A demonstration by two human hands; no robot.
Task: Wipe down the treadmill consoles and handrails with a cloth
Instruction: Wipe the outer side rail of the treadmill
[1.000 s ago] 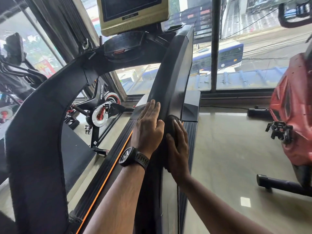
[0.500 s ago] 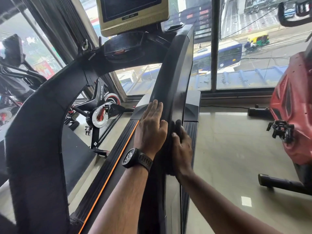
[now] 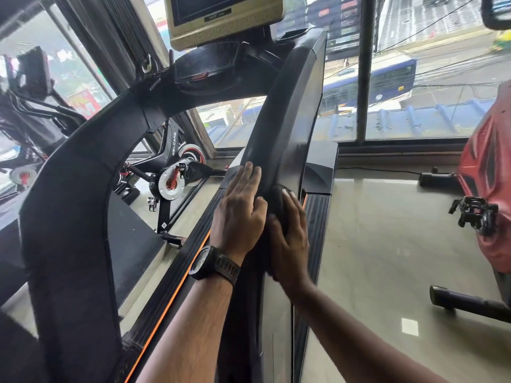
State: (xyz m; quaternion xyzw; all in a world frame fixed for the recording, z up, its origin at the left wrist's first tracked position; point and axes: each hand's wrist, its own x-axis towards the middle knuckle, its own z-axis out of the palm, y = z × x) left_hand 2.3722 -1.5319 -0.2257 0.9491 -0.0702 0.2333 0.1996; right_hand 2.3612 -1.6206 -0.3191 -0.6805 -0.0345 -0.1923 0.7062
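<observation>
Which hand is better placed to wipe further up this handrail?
Right. The right hand presses the dark cloth against the handrail. The left hand only lies flat on the rail's other side, with no cloth.

There are two hands, the left hand and the right hand, one watch, one cloth, two handrails, the left rail and the middle rail, one screen at the top, one bike, one red machine at the right and one bus.
</observation>
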